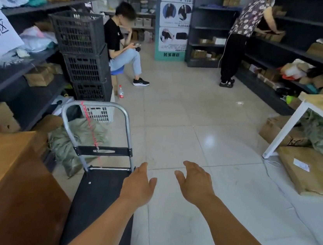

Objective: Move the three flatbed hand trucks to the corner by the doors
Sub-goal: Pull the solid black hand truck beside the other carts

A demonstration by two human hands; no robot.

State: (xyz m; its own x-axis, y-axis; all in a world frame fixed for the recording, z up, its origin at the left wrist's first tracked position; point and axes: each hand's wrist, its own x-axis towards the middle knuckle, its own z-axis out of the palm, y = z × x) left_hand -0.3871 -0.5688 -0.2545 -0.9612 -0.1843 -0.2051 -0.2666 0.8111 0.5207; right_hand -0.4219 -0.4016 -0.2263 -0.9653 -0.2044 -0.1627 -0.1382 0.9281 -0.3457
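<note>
Head view showed both hands spread and empty, the left hand [139, 182] over the hand truck [97, 191] deck's edge, the right hand [195, 182] beside it over tile. Best reach past the deck for the upright handle [97, 106] (top bar, both palms), standing beyond the fingertips.

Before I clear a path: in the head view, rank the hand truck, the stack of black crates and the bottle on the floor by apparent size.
1. Hand truck, though nearness inflates it.
2. Stack of black crates.
3. Bottle, clearly smallest.
</note>
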